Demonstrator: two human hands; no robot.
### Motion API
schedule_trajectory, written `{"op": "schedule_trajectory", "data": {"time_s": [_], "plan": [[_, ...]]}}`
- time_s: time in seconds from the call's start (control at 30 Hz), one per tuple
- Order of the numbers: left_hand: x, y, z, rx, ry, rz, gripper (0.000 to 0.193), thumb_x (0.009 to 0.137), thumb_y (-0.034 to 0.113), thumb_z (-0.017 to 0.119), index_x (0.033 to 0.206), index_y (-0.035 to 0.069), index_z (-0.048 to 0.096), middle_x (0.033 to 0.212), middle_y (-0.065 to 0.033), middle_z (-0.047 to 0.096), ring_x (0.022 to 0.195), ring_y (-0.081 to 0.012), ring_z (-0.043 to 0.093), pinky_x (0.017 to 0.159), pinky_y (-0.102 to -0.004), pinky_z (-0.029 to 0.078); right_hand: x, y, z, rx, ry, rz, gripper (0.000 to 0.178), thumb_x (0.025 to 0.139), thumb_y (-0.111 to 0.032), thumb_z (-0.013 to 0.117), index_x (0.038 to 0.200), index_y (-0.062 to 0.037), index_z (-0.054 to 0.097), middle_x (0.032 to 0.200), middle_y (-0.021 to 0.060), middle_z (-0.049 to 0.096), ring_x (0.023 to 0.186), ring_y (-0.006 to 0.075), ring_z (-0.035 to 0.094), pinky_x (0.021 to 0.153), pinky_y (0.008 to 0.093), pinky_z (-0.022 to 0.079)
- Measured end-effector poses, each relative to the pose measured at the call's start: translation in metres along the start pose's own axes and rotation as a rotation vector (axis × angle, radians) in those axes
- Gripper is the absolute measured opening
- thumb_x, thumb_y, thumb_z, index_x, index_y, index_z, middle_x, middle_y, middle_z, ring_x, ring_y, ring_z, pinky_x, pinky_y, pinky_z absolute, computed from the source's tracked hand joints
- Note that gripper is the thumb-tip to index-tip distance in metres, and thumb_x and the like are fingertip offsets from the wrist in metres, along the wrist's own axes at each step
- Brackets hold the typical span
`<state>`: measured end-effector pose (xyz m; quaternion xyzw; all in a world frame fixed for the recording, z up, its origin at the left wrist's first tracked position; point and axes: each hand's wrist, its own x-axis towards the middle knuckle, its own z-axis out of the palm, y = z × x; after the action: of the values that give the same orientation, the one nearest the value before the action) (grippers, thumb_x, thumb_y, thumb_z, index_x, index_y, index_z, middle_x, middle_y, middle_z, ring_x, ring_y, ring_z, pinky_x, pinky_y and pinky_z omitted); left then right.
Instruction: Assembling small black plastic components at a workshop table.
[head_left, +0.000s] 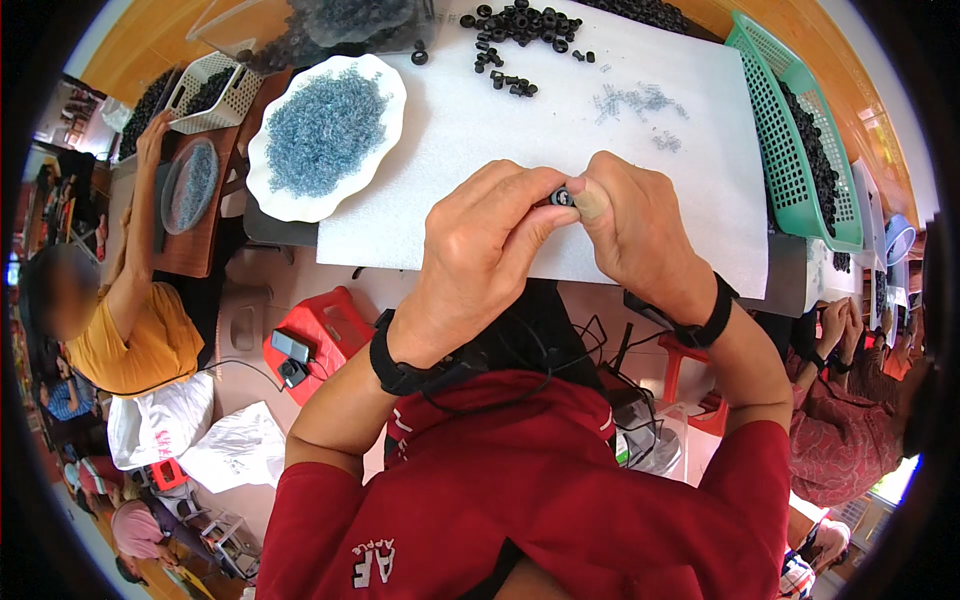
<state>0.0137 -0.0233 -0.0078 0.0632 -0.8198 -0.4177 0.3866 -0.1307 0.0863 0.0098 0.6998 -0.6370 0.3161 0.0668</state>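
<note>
My left hand (pixel 480 225) and my right hand (pixel 640 220) meet over the front part of the white sheet. Between their thumbs and fingers they pinch a small dark round piece (pixel 562 197) with a lighter end, mostly covered by the fingertips. Left of my hands stands a scalloped white plate (pixel 262 180), heaped with tiny clear bluish pieces (pixel 325 130), too small to tell what kind. Loose small black parts (pixel 530 25) lie scattered at the sheet's far edge. A few clear pieces (pixel 640 100) are spread beyond my right hand.
A green perforated basket (pixel 765 120) of black parts stands at the right, and a clear bin (pixel 215 30) of dark parts at the far left. The white sheet (pixel 430 130) covers the table. A red stool (pixel 330 335) is below, with co-workers (pixel 140 320) on both sides.
</note>
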Motion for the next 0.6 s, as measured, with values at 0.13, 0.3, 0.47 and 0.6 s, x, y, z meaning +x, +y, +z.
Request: {"op": "schedule_trajectory", "data": {"time_s": [0.13,0.3,0.47,0.6], "plan": [[0.000,0.001,0.001,-0.092,-0.019,-0.071,0.017,0.083,0.002,0.067,0.099,-0.002,0.067,0.077,-0.0099,0.062,0.066,-0.0162,0.057,0.059,-0.0263,0.045,-0.001,0.002,-0.002,-0.056,0.010,-0.037,0.011,0.091,-0.014,0.058,0.096,-0.0039,0.059,0.071,0.0088,0.049,0.059,0.0266,0.054,0.048,0.0372,0.041],[-0.002,0.001,0.007,-0.263,0.033,-0.245,0.017,0.084,0.003,0.068,0.100,-0.002,0.067,0.076,-0.0091,0.062,0.066,-0.0140,0.057,0.060,-0.0260,0.045,0.001,0.004,-0.001,-0.139,0.022,-0.063,0.013,0.091,-0.016,0.058,0.097,-0.0049,0.062,0.071,0.0091,0.049,0.060,0.0270,0.055,0.049,0.0364,0.043],[-0.002,-0.004,0.015,-0.284,0.101,-0.214,0.019,0.084,0.002,0.067,0.103,-0.002,0.066,0.078,-0.0090,0.062,0.067,-0.0141,0.059,0.061,-0.0258,0.046,0.005,0.000,-0.001,0.154,0.000,0.133,0.024,0.097,-0.023,0.051,0.097,-0.0015,0.062,0.070,0.0109,0.052,0.059,0.0236,0.056,0.052,0.0348,0.045],[0.001,-0.002,0.008,-0.055,0.074,-0.040,0.020,0.083,0.001,0.069,0.102,-0.002,0.065,0.077,-0.0100,0.061,0.066,-0.0173,0.060,0.059,-0.0273,0.047,0.002,-0.005,0.001,0.581,0.031,0.459,0.039,0.101,-0.033,0.044,0.089,0.0012,0.060,0.066,0.0101,0.054,0.056,0.0188,0.052,0.054,0.0315,0.045]]}}
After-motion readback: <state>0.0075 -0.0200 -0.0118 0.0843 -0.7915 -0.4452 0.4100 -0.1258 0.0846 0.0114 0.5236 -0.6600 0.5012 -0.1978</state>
